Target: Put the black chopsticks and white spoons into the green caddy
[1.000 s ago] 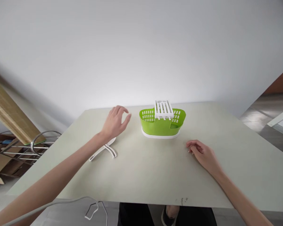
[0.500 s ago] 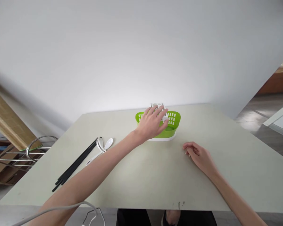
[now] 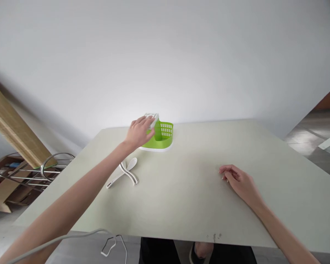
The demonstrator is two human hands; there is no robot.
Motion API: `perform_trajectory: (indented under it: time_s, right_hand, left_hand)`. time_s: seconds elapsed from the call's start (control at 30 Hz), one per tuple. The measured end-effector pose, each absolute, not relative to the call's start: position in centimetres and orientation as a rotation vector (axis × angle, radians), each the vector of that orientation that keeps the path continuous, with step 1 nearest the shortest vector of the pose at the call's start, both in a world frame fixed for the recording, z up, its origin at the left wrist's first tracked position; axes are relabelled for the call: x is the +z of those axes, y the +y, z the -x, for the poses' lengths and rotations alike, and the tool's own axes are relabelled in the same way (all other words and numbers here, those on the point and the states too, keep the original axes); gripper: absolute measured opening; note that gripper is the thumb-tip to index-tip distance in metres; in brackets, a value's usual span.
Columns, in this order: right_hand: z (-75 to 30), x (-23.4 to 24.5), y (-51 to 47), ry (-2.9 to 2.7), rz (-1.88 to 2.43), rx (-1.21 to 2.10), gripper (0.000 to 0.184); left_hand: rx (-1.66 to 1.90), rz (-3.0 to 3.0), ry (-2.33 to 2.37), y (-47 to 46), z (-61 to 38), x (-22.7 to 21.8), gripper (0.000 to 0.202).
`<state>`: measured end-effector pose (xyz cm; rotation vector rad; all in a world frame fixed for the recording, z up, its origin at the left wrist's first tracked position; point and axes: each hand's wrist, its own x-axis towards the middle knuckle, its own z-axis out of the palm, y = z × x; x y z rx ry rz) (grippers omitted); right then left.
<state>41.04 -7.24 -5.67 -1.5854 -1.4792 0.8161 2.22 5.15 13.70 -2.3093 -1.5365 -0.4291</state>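
Note:
My left hand [image 3: 139, 132] is closed over the white top piece [image 3: 153, 119] in the middle of a green plastic cutlery basket [image 3: 166, 135], which has slotted walls and a white base. The basket stands near the back edge of the table, its left end hidden behind the hand. Two white spoons [image 3: 132, 164] lie crossed on the table, partly under my left forearm in this view. Over on the right, my right hand [image 3: 238, 180] rests on the tabletop, fingers loosely curled together around nothing. The black chopsticks are out of sight behind my left arm.
The pale table [image 3: 187, 198] meets a white wall [image 3: 181, 58] at the back. Left of it are a metal rack [image 3: 30, 172], a cardboard box [image 3: 8, 187] and a leaning tan panel [image 3: 13, 121]. A grey cable [image 3: 79, 234] crosses in front of my left forearm.
My left hand and the basket have moved left and slightly back across the table. My left forearm now covers the chopsticks. My right hand stays about where it was; the view has shifted slightly.

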Motion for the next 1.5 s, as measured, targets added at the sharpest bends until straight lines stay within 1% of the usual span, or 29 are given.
perform_trajectory:
  time_s: [0.17,0.37,0.5,0.6,0.67,0.73,0.83,0.97,1.1,1.2,1.37,1.5]
  right_hand:
    - [-41.0,-5.8,-7.2,-1.47,1.564,0.814,0.024]
    - [-40.9,-5.4,-7.3,-1.451,1.578,0.822,0.025]
    - [-40.9,-5.3,-7.3,-1.445,1.585,0.824,0.026]
    - [-40.9,-5.4,-7.2,-1.455,1.579,0.828,0.026]
    - [-41.0,-5.5,-7.2,-1.463,1.579,0.821,0.025]
    - [-41.1,-5.6,-7.2,-1.464,1.587,0.809,0.025]
    - [-41.1,-5.5,-7.2,-1.457,1.613,0.797,0.025]
    - [-41.1,-5.4,-7.4,-1.463,1.618,0.79,0.025]
    - [-41.1,-5.3,-7.4,-1.466,1.639,0.781,0.025]
    - [-41.2,-5.2,-7.5,-1.462,1.668,0.775,0.025]
    - [-41.2,-5.2,-7.8,-1.476,1.706,0.745,0.026]
    - [-41.4,-5.3,-8.0,-1.49,1.755,0.701,0.026]
  left_hand:
    - [-0.38,2.176,-1.72,5.1,2.6,14.2,0.055]
    - [-0.377,2.153,-1.744,5.2,6.7,14.5,0.056]
    - [-0.439,2.078,-1.708,5.0,6.9,14.0,0.055]
    - [-0.523,2.118,-1.54,3.9,4.8,12.4,0.055]
    - [-0.557,2.316,-1.384,2.7,2.5,10.6,0.052]
    - [-0.618,2.53,-1.247,1.4,-0.2,8.3,0.045]
    - [-0.817,2.761,-1.191,-0.6,-4.3,4.7,0.034]
    - [-1.218,2.949,-1.451,-1.8,-8.4,1.2,0.027]
    - [-1.501,3.102,-1.944,-1.5,-10.2,0.1,0.037]
    - [-1.649,3.116,-2.137,-1.0,-10.3,0.1,0.042]
    - [-1.771,3.061,-2.185,-0.8,-10.2,0.0,0.046]
    - [-1.669,3.09,-2.124,-1.0,-10.2,-0.3,0.047]
